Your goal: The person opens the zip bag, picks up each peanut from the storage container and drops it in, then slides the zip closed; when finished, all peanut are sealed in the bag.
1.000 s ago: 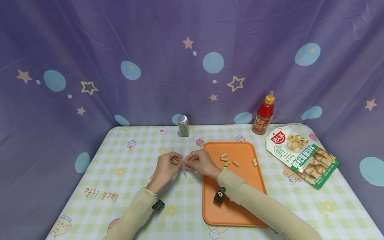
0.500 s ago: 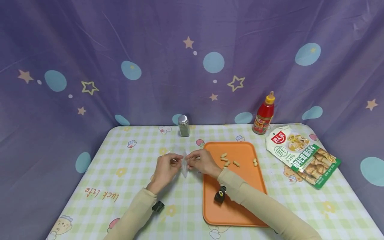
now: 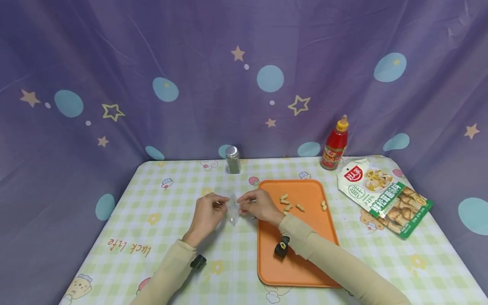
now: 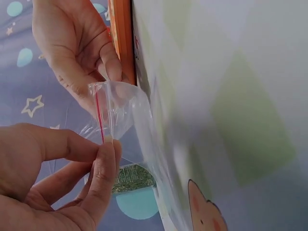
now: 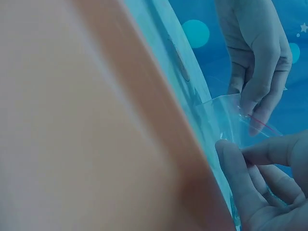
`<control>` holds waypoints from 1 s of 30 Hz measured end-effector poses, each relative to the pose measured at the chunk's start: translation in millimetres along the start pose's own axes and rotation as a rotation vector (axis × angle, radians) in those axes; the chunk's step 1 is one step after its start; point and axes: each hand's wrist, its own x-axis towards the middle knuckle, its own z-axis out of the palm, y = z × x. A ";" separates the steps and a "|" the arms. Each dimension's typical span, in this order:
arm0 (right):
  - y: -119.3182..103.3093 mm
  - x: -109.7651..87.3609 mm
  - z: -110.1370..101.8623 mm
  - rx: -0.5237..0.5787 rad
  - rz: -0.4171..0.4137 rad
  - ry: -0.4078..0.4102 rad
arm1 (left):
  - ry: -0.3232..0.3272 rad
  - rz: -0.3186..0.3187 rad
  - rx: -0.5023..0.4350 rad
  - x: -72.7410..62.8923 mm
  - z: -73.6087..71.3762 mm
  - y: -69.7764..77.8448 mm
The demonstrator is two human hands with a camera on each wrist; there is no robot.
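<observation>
A small clear zip-lock bag [image 3: 233,214] with a red line along its seal hangs between the two hands, over the tablecloth just left of the orange tray [image 3: 276,271]. In the left wrist view, my left hand [image 3: 206,217] pinches the bag [image 4: 137,115] at the seal between thumb and fingertips. My right hand [image 3: 262,206] pinches the opposite side, thumb against index finger, as the right wrist view shows. The bag's mouth looks partly spread between the hands, and nothing shows inside it. Several unshelled peanuts [image 3: 300,208] lie on the upper half of the tray.
A glass shaker of dried green herbs [image 3: 233,161] stands at the back. Toward the back right are a red sauce bottle [image 3: 334,146] with a yellow cap and a green-and-white food pouch [image 3: 385,197]. A purple curtain [image 3: 206,127] hangs behind the table.
The bag shows wider between the hands than before. My left hand has shifted slightly left, opening a bigger gap between the fingertips; the right hand stays almost in place.
</observation>
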 end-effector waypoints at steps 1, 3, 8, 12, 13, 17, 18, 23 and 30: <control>-0.2 -0.2 -0.3 0.001 0.000 0.000 | -0.008 0.005 -0.008 0.0 0.2 0.5; -0.5 0.0 -0.9 0.006 -0.004 -0.003 | -0.026 0.020 -0.026 0.1 0.7 1.7; -3.8 -0.9 -3.1 0.015 -0.027 -0.005 | -0.069 0.043 -0.075 1.2 -0.3 3.6; -7.7 -2.9 -6.5 0.028 -0.028 -0.001 | -0.143 0.075 -0.090 2.8 -6.1 3.3; -8.3 -3.2 -7.6 0.037 -0.025 -0.004 | -0.174 0.092 -0.074 3.1 -7.7 3.1; -11.2 -4.8 -11.7 0.104 -0.019 -0.030 | -0.289 0.161 0.015 3.6 -11.3 1.1; -11.6 -5.0 -12.8 0.118 -0.019 -0.038 | -0.307 0.175 0.034 3.5 -11.3 0.6; -15.0 -6.7 -15.9 0.163 -0.014 -0.080 | -0.328 0.206 0.077 3.8 -7.1 -1.5; -18.4 -8.9 -18.4 0.204 0.023 -0.116 | -0.288 0.209 0.040 6.5 1.3 -4.0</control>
